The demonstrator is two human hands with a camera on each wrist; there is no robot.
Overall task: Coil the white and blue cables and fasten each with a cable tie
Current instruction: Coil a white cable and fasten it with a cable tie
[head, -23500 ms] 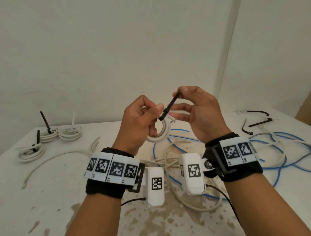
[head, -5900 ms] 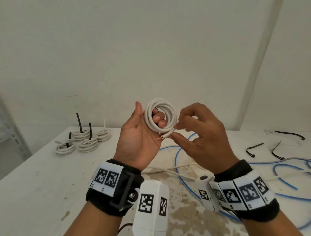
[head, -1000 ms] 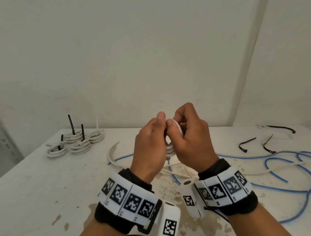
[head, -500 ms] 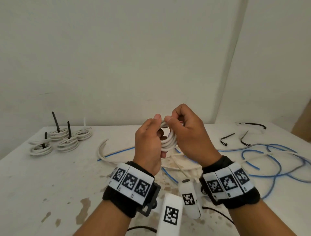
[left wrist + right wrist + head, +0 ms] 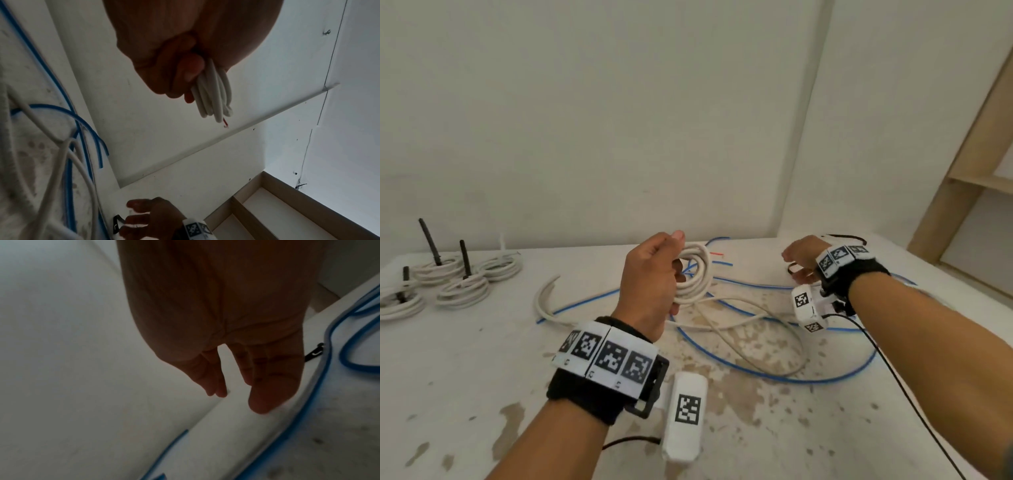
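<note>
My left hand (image 5: 671,267) grips a coiled white cable (image 5: 697,274) and holds it above the table's middle. The left wrist view shows the coil (image 5: 213,95) edge-on in my curled fingers, a red wire tip poking out. My right hand (image 5: 796,263) is stretched out to the far right of the table, its fingers straight and holding nothing. A black cable tie (image 5: 792,268) lies right at its fingers, also seen as the black tie (image 5: 117,224) and the tie (image 5: 314,353) beside my palm. Loose blue cable (image 5: 756,371) and white cable (image 5: 544,301) sprawl on the table.
Several tied white coils (image 5: 458,287) with upright tie tails sit at the back left. Another black tie (image 5: 847,237) lies behind my right wrist. A wooden shelf frame (image 5: 979,164) stands at the right. The wall runs close behind the stained white table (image 5: 465,359).
My right hand has let go of the white coil and moved right to the black cable ties. The left hand now holds the coil alone, and the view has turned right.
</note>
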